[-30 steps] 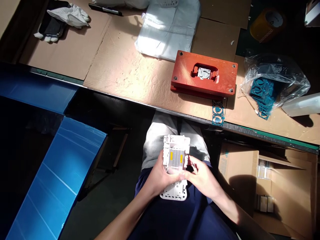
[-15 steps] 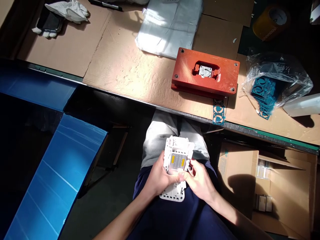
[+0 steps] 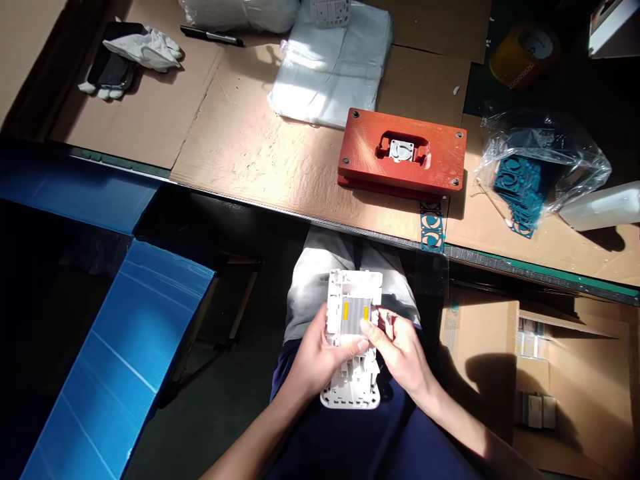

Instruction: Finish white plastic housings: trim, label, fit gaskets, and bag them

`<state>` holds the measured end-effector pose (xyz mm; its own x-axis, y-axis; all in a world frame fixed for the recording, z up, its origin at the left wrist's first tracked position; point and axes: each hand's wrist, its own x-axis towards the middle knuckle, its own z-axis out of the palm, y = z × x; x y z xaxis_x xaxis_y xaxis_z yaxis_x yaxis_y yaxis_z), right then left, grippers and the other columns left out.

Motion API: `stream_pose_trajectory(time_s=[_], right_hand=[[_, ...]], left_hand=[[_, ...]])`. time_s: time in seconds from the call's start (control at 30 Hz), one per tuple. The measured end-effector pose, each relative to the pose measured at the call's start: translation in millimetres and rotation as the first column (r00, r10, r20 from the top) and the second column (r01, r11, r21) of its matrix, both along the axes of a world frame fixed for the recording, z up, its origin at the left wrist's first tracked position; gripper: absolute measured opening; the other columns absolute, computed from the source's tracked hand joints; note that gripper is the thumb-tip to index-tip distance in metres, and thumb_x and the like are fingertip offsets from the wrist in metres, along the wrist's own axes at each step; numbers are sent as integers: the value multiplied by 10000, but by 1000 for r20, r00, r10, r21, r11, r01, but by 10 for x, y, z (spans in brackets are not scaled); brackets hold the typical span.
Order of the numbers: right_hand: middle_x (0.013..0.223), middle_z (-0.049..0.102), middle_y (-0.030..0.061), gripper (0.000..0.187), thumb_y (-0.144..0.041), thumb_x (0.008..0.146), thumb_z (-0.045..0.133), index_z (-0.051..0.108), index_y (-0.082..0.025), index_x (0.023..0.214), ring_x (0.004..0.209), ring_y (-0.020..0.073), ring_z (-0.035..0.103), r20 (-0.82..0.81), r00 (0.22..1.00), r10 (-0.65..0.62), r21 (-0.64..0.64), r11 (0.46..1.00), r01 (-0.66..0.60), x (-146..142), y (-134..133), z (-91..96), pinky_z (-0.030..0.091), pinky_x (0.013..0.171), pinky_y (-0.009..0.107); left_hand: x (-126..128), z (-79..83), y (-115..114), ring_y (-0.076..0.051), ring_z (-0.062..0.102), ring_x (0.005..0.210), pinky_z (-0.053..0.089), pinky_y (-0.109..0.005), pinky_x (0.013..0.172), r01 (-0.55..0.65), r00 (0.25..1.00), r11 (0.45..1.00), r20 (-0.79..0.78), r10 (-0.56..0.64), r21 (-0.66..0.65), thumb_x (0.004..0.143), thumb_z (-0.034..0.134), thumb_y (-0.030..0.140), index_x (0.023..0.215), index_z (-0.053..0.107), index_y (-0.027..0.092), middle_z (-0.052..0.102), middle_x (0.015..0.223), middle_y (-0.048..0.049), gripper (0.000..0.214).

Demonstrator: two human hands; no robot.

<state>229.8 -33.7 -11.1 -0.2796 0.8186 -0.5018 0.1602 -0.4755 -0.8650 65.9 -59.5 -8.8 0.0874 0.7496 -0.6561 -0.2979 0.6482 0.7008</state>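
Above my lap I hold a white plastic housing (image 3: 353, 393) with rounded lower corners and small slots along its bottom edge. A grey ribbed plate (image 3: 354, 320) with two yellow strips sits in its middle. My left hand (image 3: 320, 353) is closed round the housing's left side, its thumb lying across the front below the plate. My right hand (image 3: 397, 347) grips the right side, with the thumb at the plate's lower right corner by one yellow strip. A small pale piece (image 3: 389, 323) shows at the right hand's fingers; its kind cannot be made out.
On the cardboard-covered table are a red fixture block (image 3: 400, 177) holding a small metal part, clear plastic bags (image 3: 325, 87), blue-green cut sheets (image 3: 520, 187), a tape roll (image 3: 523, 57) and gloves (image 3: 145, 50). An open carton (image 3: 480, 340) stands lower right, a blue panel (image 3: 120, 333) at left.
The white housing has turned slightly and now faces me more squarely. My right thumb has moved up from beside the left thumb onto the plate's lower right. The view has shifted slightly.
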Motion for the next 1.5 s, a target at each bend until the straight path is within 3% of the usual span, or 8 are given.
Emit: stream_pose_trajectory(time_s=[0.4, 0.5, 0.63, 0.9, 1.07, 1.23, 1.37, 1.5], right_hand=[[857, 730, 42, 308, -470, 943, 621, 739, -187, 974, 755, 191, 668, 96, 972, 215, 62, 973, -221, 93, 214, 93, 576, 736, 305], [912, 730, 58, 269, -422, 959, 614, 771, -204, 940, 770, 184, 670, 327, 923, 205, 287, 909, -303, 360, 453, 90, 573, 683, 294], [1095, 702, 91, 234, -305, 990, 587, 755, -237, 1139, 911, 202, 691, 484, 838, -251, 702, 683, -201, 897, 960, -26, 596, 713, 320], [1054, 747, 93, 210, -277, 907, 693, 785, -238, 1092, 995, 261, 677, 608, 786, -112, 706, 530, -470, 1259, 1611, -246, 595, 880, 431], [1027, 767, 105, 157, -249, 934, 658, 788, -226, 1019, 1006, 264, 691, 489, 785, -381, 846, 427, -319, 1208, 1671, -190, 568, 939, 495], [961, 755, 80, 169, -314, 856, 771, 799, -213, 988, 938, 286, 713, 31, 615, -788, 943, 228, 244, 986, 1682, 164, 578, 909, 518], [895, 726, 66, 302, -311, 818, 805, 764, -202, 1097, 749, 229, 707, -55, 686, -726, 646, 498, 579, 606, 1291, 413, 618, 673, 423], [748, 692, 11, 436, -247, 783, 828, 706, -196, 1199, 577, 118, 627, -152, 827, -541, 153, 814, 561, 221, 718, 434, 470, 456, 211]], left_hand=[[-62, 61, 164, -287, 703, 1103, 557, -370, 926, -8, 1000, 998, 8, 8, -60, 773, 842, 360, 1189, 629, 178, 749, 1189, -101, 501], [-46, 40, 320, -267, 742, 979, 585, -316, 807, -68, 983, 989, 163, 89, -131, 740, 866, 334, 1113, 665, 168, 781, 1079, -97, 455], [9, 91, 534, -217, 749, 792, 604, -290, 710, -134, 956, 958, 221, 192, -254, 725, 867, 293, 1035, 701, 143, 791, 925, -81, 383], [24, 263, 775, -199, 736, 706, 608, -282, 670, -151, 925, 965, 314, 215, -216, 697, 871, 218, 985, 740, 123, 789, 848, -85, 330], [29, 244, 746, -195, 732, 696, 605, -277, 678, -129, 903, 954, 365, 225, -270, 724, 849, 221, 979, 746, 113, 787, 844, -93, 295], [38, 266, 709, -190, 720, 696, 600, -294, 692, -173, 912, 925, 299, 279, -337, 728, 830, 201, 999, 719, 107, 772, 851, -85, 307], [30, 239, 700, -233, 736, 843, 607, -349, 762, -212, 945, 960, 212, 249, -183, 730, 848, 245, 1158, 647, 172, 768, 1019, -85, 478], [7, 134, 665, -274, 721, 977, 577, -380, 861, -207, 978, 974, -20, 210, 86, 707, 859, 268, 1181, 597, 191, 747, 1109, -91, 547]])
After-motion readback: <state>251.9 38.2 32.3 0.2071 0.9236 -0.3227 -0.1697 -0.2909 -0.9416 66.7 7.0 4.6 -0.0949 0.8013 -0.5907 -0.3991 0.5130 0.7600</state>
